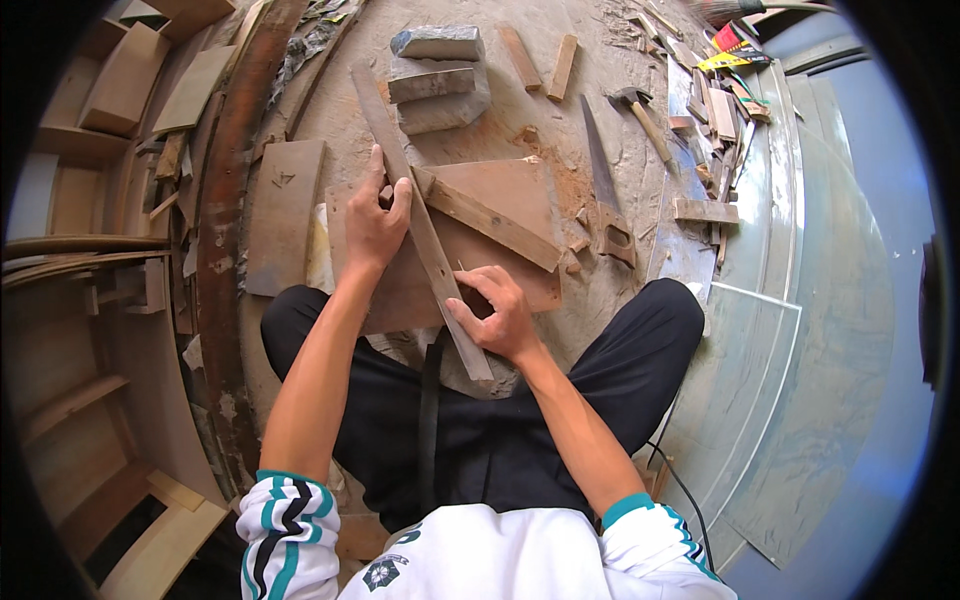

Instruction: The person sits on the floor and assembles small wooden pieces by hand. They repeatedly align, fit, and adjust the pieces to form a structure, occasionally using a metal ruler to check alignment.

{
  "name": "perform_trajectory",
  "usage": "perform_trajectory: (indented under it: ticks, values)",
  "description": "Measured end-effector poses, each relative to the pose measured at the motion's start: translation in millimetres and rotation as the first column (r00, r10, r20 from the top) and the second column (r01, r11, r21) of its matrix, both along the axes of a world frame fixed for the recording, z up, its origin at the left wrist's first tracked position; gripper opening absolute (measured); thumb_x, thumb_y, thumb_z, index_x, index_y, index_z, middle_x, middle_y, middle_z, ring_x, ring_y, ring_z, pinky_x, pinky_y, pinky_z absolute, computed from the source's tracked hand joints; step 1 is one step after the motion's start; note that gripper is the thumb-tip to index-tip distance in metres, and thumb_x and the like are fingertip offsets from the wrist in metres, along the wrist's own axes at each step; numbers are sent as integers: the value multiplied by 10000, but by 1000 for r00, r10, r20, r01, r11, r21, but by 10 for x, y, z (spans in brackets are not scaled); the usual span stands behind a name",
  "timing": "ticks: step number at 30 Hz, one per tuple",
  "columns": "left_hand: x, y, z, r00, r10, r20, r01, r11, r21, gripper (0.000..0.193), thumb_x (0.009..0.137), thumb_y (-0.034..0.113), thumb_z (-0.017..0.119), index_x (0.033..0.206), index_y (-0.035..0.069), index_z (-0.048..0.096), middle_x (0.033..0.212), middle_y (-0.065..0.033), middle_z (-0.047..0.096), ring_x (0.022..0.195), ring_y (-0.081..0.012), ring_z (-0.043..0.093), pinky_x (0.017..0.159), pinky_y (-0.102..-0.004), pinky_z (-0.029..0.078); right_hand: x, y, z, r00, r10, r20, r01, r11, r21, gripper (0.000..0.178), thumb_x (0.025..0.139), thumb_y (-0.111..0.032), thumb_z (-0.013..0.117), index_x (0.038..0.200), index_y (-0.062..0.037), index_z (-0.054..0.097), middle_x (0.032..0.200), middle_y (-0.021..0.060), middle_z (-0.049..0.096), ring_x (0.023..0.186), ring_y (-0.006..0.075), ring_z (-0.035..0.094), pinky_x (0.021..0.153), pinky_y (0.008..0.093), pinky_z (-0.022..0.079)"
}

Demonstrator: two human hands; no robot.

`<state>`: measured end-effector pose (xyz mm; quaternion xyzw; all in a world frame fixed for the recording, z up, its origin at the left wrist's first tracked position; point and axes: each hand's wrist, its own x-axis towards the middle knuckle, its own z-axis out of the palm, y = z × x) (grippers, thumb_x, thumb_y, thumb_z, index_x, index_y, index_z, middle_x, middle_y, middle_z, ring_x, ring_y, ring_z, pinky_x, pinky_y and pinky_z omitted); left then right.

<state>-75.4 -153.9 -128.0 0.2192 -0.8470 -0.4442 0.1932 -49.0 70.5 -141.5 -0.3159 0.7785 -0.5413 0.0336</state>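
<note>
Currently, wooden strip [430, 240] slants from 11 to 5 o'clock, mid-view, above a brown board [525, 190]. Left hand [375, 230] holds its upper half; right hand [500, 315] curls, thumb on lower half, grip unclear. Likely trouble: uneven hold could let it pivot against the batten [500, 222] at 3. Upper end lies near grey blocks [440, 110] at 12; a clockwise swing could knock them. Knees [665, 310] bound 4 and 8, saw [600, 180] between 2 and 3. More room toward 1.

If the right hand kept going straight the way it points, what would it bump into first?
Most likely the long wooden strip: the right hand points up and left toward it, already seeming to touch its edge, though depth is unclear.
</note>
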Motion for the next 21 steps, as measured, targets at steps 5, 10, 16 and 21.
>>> perform_trajectory:
  ticks: [5, 10, 16, 21]
  values:
    - [-3, 22, 31, 1000, 12, -5, -12, 1000, -3, 618, 940, 238, 622, 1489, -4, 477, 1000, -235, 739, 841, -319, 750, 763, -384, 572, 4, -10, 37, 1000, -5, 20, 5, 1000, 11, 303, 816, -145, 796, 1075, -5, 723, 978, 158, 701, 910, 330, 670, 813, 395, 542]
    - [-18, 57, -33, 999, 37, 26, -32, 983, -180, 607, 946, 260, 578, 1503, 40, 478, 964, -249, 725, 837, -409, 719, 748, -466, 560, -2, -12, 23, 1000, 6, 10, -6, 1000, 19, 315, 816, -149, 798, 1077, 2, 707, 967, 157, 692, 889, 339, 647, 785, 411, 535]
    - [-26, 41, -53, 1000, 7, 2, -6, 972, -233, 616, 939, 247, 570, 1514, 52, 466, 972, -247, 722, 841, -419, 712, 746, -479, 556, -15, -7, 37, 1000, 17, 3, -17, 999, 34, 316, 815, -148, 798, 1078, 1, 706, 967, 157, 689, 879, 338, 646, 775, 411, 537]
    - [-14, 28, -58, 1000, 1, 21, 4, 976, -218, 610, 938, 235, 567, 1501, 20, 474, 1022, -246, 721, 844, -398, 718, 748, -464, 563, -21, -12, 53, 1000, 25, 15, -25, 999, 42, 319, 818, -150, 797, 1083, 1, 706, 971, 157, 689, 880, 335, 646, 773, 408, 538]
